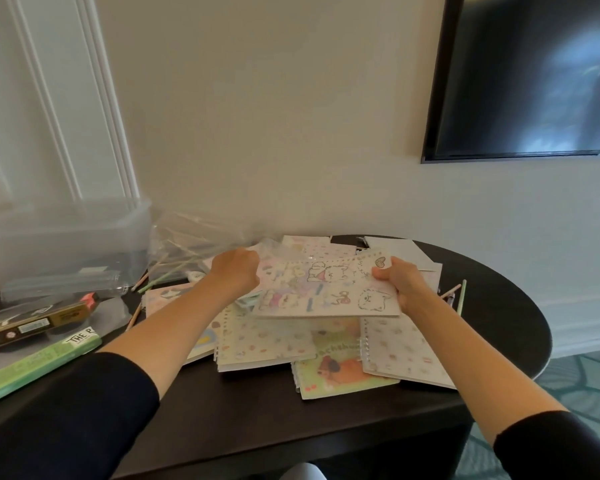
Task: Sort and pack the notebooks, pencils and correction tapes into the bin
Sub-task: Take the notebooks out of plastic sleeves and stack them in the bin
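Observation:
A white spiral notebook with cat drawings (329, 289) is lifted a little above a heap of notebooks on the dark table (243, 410). My left hand (234, 271) grips its left edge and my right hand (400, 284) pinches its right edge, thumb on the cover. Beneath it lie several more notebooks, among them a green one with a dog (340, 367) and a dotted one (402, 351). Pencils (459, 296) lie to the right of the heap and others (160, 277) to its left. A small correction tape (196, 276) lies by my left hand. The clear plastic bin (66, 247) stands at the left.
A crumpled clear plastic bag (194, 237) lies between the bin and the heap. A green box (35, 365) and a dark gold-labelled box (32, 323) lie at the table's left. A wall-mounted dark screen (527, 74) hangs at the upper right. The table's rounded right edge drops to patterned carpet.

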`<state>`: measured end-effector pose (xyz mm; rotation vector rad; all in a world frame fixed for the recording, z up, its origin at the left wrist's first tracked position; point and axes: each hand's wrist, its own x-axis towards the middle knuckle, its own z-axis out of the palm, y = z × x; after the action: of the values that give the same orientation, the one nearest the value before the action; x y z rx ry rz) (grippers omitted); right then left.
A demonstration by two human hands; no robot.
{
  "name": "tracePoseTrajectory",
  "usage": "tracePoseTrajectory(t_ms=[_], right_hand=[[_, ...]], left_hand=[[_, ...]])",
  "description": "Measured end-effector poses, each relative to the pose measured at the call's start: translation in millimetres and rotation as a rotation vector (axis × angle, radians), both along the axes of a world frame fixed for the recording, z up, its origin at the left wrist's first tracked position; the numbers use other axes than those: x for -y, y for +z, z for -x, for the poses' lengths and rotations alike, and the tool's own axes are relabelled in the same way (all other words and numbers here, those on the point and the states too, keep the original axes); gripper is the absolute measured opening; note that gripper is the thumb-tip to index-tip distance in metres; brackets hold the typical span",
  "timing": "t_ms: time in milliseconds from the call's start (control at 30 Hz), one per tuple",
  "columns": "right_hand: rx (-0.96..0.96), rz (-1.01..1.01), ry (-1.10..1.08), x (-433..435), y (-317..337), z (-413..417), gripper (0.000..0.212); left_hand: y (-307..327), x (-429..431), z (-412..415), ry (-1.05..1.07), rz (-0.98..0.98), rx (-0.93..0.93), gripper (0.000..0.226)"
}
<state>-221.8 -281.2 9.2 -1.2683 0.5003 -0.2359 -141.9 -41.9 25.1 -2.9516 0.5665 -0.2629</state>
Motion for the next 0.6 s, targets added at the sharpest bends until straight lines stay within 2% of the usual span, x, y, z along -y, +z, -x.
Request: tracePoseTrajectory(t_ms=[67,133,233,433,600], right_hand=[[0.019,0.017,-0.054,-7,-2,0,0.063],[0.023,0.051,-0.109,-11,-4,1,0.044],[0.025,0.084,-0.192,-20,-10,3,0.020],[0.058,0.008,-0.334,-58,-35,-3,0.016],[0.011,-0.125,-0.080,-98,-48,-17,0.021]], left_hand=[[5,0,4,0.083,-0.050,-0.145,0.020],[7,2,6,0.132,-0.061,-0.283,0.015],[7,3,8,0.146,-0.029,-0.370,0.012],[4,0,7,0.124,0.075,-0.345,0.027],[4,-3,6,0.116,0.098,-0.421,0.032]])
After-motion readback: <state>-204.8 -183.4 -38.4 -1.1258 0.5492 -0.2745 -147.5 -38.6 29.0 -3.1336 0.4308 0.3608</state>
